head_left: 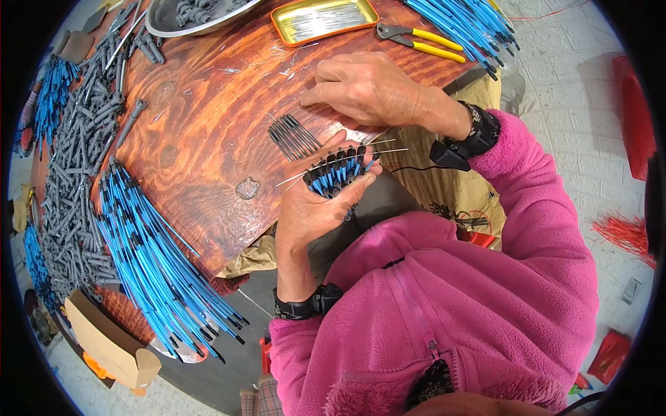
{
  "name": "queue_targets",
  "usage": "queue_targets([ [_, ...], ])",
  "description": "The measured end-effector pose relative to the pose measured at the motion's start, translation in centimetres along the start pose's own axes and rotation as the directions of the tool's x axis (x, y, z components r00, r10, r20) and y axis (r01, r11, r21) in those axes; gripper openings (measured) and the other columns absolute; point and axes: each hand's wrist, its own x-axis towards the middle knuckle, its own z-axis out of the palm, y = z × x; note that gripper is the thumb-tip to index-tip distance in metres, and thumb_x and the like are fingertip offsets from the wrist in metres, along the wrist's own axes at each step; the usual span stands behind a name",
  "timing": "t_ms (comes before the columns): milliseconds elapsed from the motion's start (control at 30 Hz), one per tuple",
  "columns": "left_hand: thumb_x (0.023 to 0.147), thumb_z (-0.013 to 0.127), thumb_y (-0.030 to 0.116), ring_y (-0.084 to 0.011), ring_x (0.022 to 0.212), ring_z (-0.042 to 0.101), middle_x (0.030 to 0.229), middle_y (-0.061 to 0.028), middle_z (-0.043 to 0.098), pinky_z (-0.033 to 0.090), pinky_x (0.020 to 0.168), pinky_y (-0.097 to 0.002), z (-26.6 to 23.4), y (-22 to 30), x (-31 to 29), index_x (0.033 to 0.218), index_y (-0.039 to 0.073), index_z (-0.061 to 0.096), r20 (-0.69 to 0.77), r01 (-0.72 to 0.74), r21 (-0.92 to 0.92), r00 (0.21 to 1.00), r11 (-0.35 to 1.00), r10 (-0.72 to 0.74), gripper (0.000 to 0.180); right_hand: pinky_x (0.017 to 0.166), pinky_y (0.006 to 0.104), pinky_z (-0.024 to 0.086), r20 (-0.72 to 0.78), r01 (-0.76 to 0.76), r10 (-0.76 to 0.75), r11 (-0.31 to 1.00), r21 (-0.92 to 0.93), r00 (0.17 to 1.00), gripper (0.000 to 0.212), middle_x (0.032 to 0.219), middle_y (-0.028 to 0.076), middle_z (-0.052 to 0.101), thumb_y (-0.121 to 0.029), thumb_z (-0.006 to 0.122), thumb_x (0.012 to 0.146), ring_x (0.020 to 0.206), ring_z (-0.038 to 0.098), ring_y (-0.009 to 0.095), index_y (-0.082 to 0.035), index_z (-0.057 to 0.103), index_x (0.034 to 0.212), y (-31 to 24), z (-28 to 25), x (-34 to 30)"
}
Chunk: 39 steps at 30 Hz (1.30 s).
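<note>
My left hand [309, 208] is closed around a bundle of blue-and-black rods [340, 172], held near the table's edge. Thin metal wires [378, 150] lie across the bundle and stick out on both sides. On the far side of the fingers a row of slim dark rods [295, 137] fans out over the wood; whether they belong to the same bundle is hidden by the hand. My right hand [368, 90] hovers beyond it, low over the table, with its fingers curled together. What these fingers hold, if anything, cannot be made out.
An orange-rimmed tray [277, 32] of metal pins and yellow-handled pliers [423, 43] lie at the far side. Grey plastic plugs [76, 180] are heaped on the left, beside blue rods [156, 256]. A metal bowl [163, 31] and a cardboard box [107, 340] flank the heap.
</note>
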Motion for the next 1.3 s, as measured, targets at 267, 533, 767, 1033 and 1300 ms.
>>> queue_targets([
  [267,0.083,0.074,-0.002,-0.0129,0.093,0.071,0.101,-0.0078,0.074,0.052,0.093,-0.0273,0.0,0.3,0.0,0.120,-0.009,0.060,-0.003,0.029,0.035,1.000,0.999,-0.029,0.040,0.068,0.0361,0.052,-0.052,0.031,-0.030,0.999,0.025,0.998,0.019,0.085,0.005,0.058,-0.013,0.068,0.079,0.079,0.064,0.025,-0.011,0.069,0.098,0.0,0.4,0.0],
  [533,0.082,0.076,0.002,-0.0130,0.091,0.071,0.093,-0.0054,0.075,0.044,0.108,-0.0373,-0.4,-0.3,0.5,0.105,-0.003,0.070,0.052,-0.159,0.181,0.987,0.970,0.153,0.025,0.067,0.0362,0.052,-0.051,0.023,-0.021,0.999,0.042,0.998,0.020,0.084,0.004,0.058,-0.013,0.068,0.078,0.079,0.063,0.025,-0.011,0.068,0.098,0.0,0.3,-0.3],
  [767,0.080,0.075,0.000,-0.0237,0.104,0.067,0.093,-0.0070,0.073,0.038,0.111,-0.0464,-0.3,-0.2,0.4,0.091,0.001,0.075,0.048,-0.148,0.154,0.989,0.977,0.142,0.011,0.067,0.0360,0.052,-0.056,0.008,-0.005,0.999,0.046,0.998,0.021,0.085,0.004,0.057,-0.012,0.069,0.077,0.079,0.063,0.025,-0.011,0.068,0.098,0.0,0.4,-0.3],
  [1033,0.080,0.075,0.000,-0.0243,0.104,0.067,0.093,-0.0072,0.073,0.037,0.111,-0.0467,-0.4,-0.1,0.4,0.091,0.001,0.075,0.053,-0.132,0.155,0.991,0.979,0.125,0.011,0.067,0.0359,0.052,-0.051,-0.012,0.014,0.999,0.042,0.999,0.023,0.085,0.004,0.056,-0.013,0.070,0.076,0.080,0.062,0.025,-0.011,0.067,0.098,-0.2,0.5,-0.4],
  [1300,0.080,0.075,0.000,-0.0246,0.104,0.066,0.094,-0.0084,0.073,0.040,0.109,-0.0461,-0.3,-0.1,0.4,0.090,0.000,0.074,0.054,-0.141,0.177,0.990,0.974,0.134,0.011,0.067,0.0361,0.052,-0.046,-0.014,0.016,0.999,0.038,0.999,0.022,0.086,0.004,0.056,-0.013,0.069,0.076,0.079,0.062,0.025,-0.012,0.067,0.098,-0.2,0.5,-0.5],
])
